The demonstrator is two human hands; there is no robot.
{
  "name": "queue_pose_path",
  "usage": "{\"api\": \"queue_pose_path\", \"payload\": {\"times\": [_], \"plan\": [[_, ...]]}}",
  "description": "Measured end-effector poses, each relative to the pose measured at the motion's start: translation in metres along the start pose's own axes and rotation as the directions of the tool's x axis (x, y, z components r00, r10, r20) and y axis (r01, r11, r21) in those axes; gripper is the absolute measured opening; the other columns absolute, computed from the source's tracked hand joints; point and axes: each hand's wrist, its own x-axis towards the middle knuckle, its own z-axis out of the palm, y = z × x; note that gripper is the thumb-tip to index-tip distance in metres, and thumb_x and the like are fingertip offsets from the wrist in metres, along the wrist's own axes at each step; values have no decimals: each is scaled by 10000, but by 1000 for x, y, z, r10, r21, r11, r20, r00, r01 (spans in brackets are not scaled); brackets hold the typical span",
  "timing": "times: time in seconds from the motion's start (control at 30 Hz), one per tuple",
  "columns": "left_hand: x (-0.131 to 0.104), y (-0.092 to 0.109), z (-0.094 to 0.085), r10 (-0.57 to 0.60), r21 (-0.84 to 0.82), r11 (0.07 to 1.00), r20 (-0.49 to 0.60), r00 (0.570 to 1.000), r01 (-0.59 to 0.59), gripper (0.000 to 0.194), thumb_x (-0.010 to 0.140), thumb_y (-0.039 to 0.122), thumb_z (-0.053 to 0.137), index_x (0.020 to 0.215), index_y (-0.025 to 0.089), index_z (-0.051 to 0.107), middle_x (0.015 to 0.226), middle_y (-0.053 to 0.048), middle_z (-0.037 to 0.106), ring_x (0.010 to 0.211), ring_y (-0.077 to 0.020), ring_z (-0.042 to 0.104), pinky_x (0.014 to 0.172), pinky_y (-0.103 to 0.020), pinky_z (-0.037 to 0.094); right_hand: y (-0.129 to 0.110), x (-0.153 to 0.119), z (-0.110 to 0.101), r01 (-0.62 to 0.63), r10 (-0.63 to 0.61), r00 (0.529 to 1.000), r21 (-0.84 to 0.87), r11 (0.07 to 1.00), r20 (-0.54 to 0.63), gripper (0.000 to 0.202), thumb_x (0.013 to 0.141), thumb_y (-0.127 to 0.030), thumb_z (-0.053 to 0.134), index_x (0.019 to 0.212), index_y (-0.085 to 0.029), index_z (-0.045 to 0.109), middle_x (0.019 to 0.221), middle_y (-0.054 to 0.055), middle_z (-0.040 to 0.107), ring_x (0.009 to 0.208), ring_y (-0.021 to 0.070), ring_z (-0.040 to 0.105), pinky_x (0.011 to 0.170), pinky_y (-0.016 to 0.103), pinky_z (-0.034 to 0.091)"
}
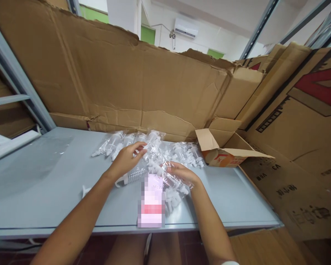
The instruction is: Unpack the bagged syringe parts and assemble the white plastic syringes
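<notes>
With piled bags (154, 141) behind, a box (226, 158) rightward and a phone (151, 200) in front, the right hand (183, 172) grasps a bag (178, 183) over the table (223, 198), lengthwise slanting near-right, the left hand's (128, 158) fingers parted.

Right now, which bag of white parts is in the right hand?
The clear bag just right of the phone, held in the right hand; the other bags lie behind it or to its left.
</notes>
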Motion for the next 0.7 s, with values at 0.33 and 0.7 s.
{"api": "queue_pose_path", "payload": {"times": [0.33, 0.7], "plan": [[1, 4, -19, -120, -259, 944, 309, 944, 204, 261, 755, 422, 517, 716, 168, 564, 646, 4, 537, 593, -114, 477, 565, -235, 392, -1, -1, -7, -29, 40, 994, -118, 993, 98, 385, 697, -396, 654, 1021, -195, 607, 880, 21, 611, 758, 123, 549, 733, 262, 412], [0, 1, -31, -128, -375, 794, 666, 735, 479, 320, 741, 401, 555, 970, 184, 608, 902, -74, 646, 568, -135, 587, 487, -242, 449, -6, -7, -14, -20, 77, 977, -275, 961, 197, 411, 674, -419, 668, 1011, -192, 604, 938, 21, 591, 760, 110, 515, 695, 240, 401]]}}
